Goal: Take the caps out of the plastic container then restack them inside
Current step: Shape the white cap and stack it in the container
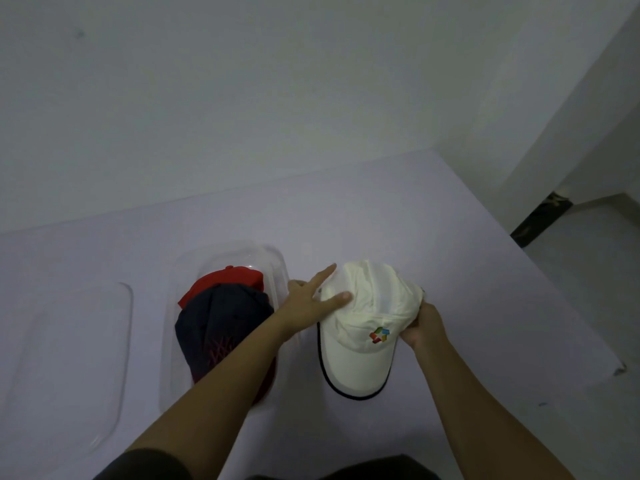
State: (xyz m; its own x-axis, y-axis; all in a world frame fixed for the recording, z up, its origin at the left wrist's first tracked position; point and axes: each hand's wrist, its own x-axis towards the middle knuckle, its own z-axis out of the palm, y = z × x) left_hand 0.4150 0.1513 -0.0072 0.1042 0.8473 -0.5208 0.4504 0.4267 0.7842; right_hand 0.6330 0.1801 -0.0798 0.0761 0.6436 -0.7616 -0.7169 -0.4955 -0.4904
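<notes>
Left hand (308, 303) lies flat on white cap (363, 317), right hand (424, 325) grips its side (just beside the container (281, 271)).

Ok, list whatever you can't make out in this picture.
Head view only:
- Red cap: mostly buried under the navy cap; any cap beneath it is hidden.
- Container: near end covered by the left forearm.
- Right hand: fingertips tucked behind the white cap.
- White cap's logo: too small to read.
</notes>
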